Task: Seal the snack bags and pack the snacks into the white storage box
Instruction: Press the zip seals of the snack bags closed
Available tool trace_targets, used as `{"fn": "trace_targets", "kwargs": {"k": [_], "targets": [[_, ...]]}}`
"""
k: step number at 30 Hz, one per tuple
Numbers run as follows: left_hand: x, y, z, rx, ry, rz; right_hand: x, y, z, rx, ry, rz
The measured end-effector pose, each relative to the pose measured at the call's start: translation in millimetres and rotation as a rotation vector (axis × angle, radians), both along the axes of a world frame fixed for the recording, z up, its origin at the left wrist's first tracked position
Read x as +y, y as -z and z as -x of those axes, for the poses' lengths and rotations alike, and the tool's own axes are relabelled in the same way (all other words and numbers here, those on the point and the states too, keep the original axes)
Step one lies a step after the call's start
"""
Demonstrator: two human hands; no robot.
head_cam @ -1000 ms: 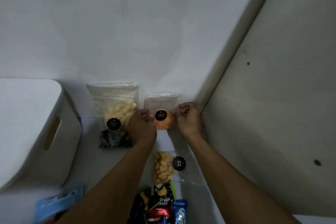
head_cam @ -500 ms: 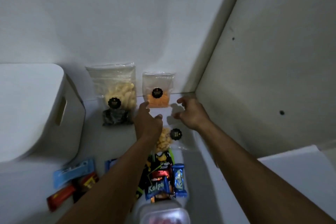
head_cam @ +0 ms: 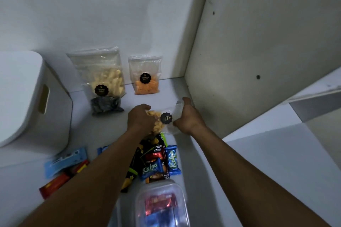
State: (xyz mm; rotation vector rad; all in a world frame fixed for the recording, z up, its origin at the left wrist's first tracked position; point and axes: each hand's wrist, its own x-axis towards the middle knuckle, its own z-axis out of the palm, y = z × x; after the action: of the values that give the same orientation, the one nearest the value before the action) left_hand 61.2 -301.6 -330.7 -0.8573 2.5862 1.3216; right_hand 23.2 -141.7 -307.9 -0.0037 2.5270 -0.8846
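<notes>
Nearest to the camera, a clear plastic tub (head_cam: 162, 202) with wrapped sweets inside is lying on the white surface, and just behind it a pile of blue, black and red candy wrappers (head_cam: 156, 160) is waiting. Beyond the pile, the person is taking the small clear bag of pale yellow puffs with a round black label (head_cam: 162, 120): the left hand (head_cam: 141, 118) is closing around its filled end, and the right hand (head_cam: 188, 116) is pinching the empty clear top. To seal it well, the person is probably needing to flatten the top, push the air out and press along the whole strip from one side to the other. Farther back, a tall clear bag of pale sticks (head_cam: 103, 77) and a small clear bag of orange snacks (head_cam: 145, 77) are leaning on the wall. At the far left, the white plastic storage box with a slot handle (head_cam: 27, 101) is standing well apart from both hands.
</notes>
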Motion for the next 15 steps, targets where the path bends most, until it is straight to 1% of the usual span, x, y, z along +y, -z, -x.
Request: {"fn": "trace_targets", "kwargs": {"k": [3, 6, 8, 10, 12, 15], "targets": [[-6.2, -8.9, -7.5, 0.023, -0.023, -0.075, -1.2, -14.7, -4.0, 0.061, 0.054, 0.135], [-12.8, -23.6, -18.1, 0.042, -0.033, -0.147, -10.3, -41.3, -9.8, 0.037, 0.092, 0.27], [-20.4, -37.8, -25.4, 0.066, -0.067, -0.277, -17.1, -63.5, -14.7, 0.011, 0.107, 0.389], [-27.2, -59.6, -35.5, 0.096, -0.1, -0.455, -22.3, -91.8, -20.7, 0.016, 0.106, 0.49], [-29.7, -86.0, -50.2, 0.105, -0.12, -0.571, -25.2, -126.0, -29.8, 0.036, 0.063, 0.54], [-32.6, -133.6, -77.6, 0.161, -0.079, -0.631, -30.2, -180.4, -46.1, 0.081, -0.047, 0.537]]}}
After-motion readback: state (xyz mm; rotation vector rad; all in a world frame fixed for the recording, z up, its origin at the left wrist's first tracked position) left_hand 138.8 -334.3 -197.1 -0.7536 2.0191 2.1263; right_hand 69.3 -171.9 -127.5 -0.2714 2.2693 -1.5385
